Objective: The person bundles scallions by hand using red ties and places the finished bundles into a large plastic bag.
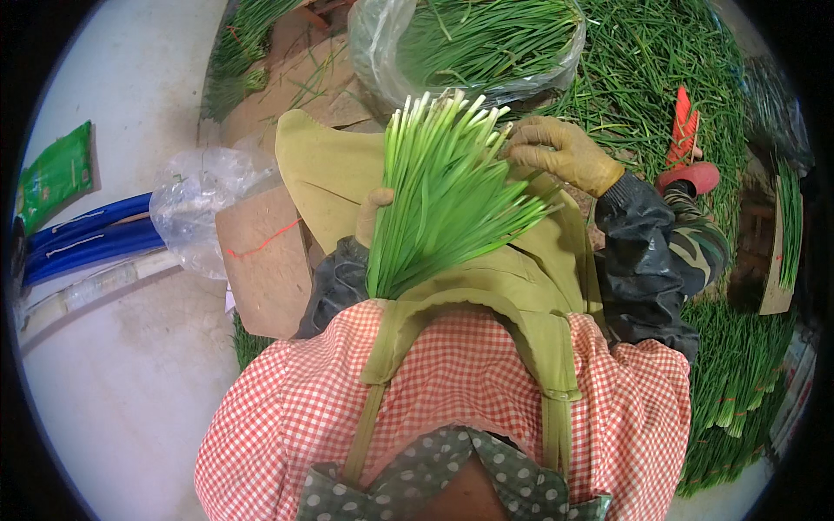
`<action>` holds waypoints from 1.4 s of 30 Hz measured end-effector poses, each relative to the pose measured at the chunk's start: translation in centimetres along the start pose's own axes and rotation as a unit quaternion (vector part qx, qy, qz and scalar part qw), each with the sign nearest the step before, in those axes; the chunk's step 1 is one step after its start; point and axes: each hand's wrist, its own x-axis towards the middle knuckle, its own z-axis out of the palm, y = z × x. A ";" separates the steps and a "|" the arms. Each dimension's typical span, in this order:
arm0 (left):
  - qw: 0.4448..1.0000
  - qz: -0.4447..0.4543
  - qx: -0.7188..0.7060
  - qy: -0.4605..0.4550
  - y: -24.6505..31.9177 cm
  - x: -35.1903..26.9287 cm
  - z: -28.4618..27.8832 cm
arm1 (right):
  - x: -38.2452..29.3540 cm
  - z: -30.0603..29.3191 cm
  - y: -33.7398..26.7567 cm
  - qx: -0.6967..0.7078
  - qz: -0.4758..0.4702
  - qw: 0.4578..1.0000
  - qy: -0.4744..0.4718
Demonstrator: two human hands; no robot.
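A thick bunch of green garlic chives [443,195] lies over my lap, its white cut ends pointing away from me and its leaf tips fanned to the lower right. My left hand [373,211], gloved in tan, is shut on the bunch from its left side; only the thumb and part of the hand show, the fingers being hidden behind the leaves. At the bunch's upper right, my right hand [563,153], in a yellowish work glove, has bent fingertips beside the pale stalks. Whether they pinch a stalk cannot be made out. An olive apron [332,156] spreads beneath.
Ahead, a clear plastic bag [384,52] holds more chives. Loose chives [651,58] cover the ground at right. Tied bundles [736,391] lie lower right. Cardboard [264,260], crumpled plastic [208,208] and blue rolls [98,234] are at left. An orange item [683,127] stands beyond my right arm.
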 end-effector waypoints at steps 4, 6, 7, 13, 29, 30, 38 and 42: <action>1.000 -0.013 -0.012 -0.018 -0.2 0.2 0.2 | 0.1 0.2 -1.9 -0.089 -0.002 0.995 -0.037; 1.000 -0.016 -0.010 -0.011 -0.3 0.2 0.2 | -0.1 1.6 -0.8 0.040 0.102 0.994 -0.023; 1.000 -0.017 -0.008 -0.007 -0.3 0.1 0.2 | -0.2 2.1 -0.6 0.106 0.152 0.983 -0.016; 0.999 -0.035 -0.007 -0.006 -0.3 0.0 0.8 | 0.3 1.7 0.2 0.206 0.271 0.940 -0.035; 0.997 -0.057 -0.023 0.047 -1.0 -0.4 0.8 | 6.4 3.2 -4.2 -0.342 -0.035 0.923 0.173; 0.996 -0.070 -0.018 0.044 -1.2 -0.6 0.5 | 7.3 4.9 -5.2 -0.387 0.010 0.918 0.083; 0.990 -0.136 -0.021 -0.009 -1.5 -1.2 -0.9 | 8.4 0.1 7.6 -0.437 0.077 0.855 0.268; 0.997 -0.069 -0.042 -0.013 -1.2 -1.3 0.0 | 0.6 -8.4 13.8 -0.100 0.278 0.909 0.293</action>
